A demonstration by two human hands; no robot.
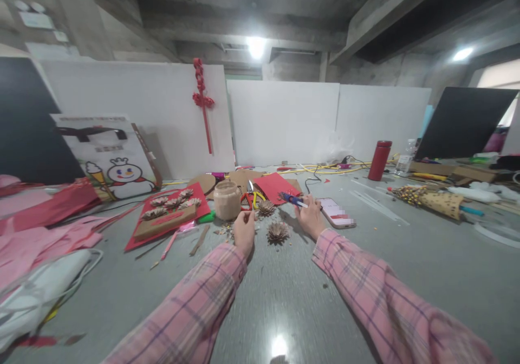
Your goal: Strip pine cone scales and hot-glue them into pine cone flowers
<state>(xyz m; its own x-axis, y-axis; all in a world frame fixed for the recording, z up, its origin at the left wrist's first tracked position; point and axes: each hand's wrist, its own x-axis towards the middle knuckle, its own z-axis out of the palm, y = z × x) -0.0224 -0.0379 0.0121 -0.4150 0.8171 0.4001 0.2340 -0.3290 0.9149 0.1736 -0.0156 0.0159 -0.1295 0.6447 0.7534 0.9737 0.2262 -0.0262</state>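
Observation:
My left hand (245,233) is closed in a pinch beside a brown jar (227,200); what its fingertips hold is too small to make out. My right hand (311,218) grips a blue glue gun or similar blue tool (293,199), whose front end points left over a red paper sheet (276,187). Between my hands a brown pinecone-like flower (278,233) lies on the grey table (280,293). A second one (266,208) sits behind it, near red- and yellow-handled pliers (248,200). A phone (336,213) lies right of my right hand.
At left are a red card (136,236) with brown flowers, a snowman-printed bag (117,163) and pink paper (49,245). A red thermos (379,161), a water bottle (404,159) and a wrapped bouquet (439,202) stand or lie at right. White panels (284,120) rise behind.

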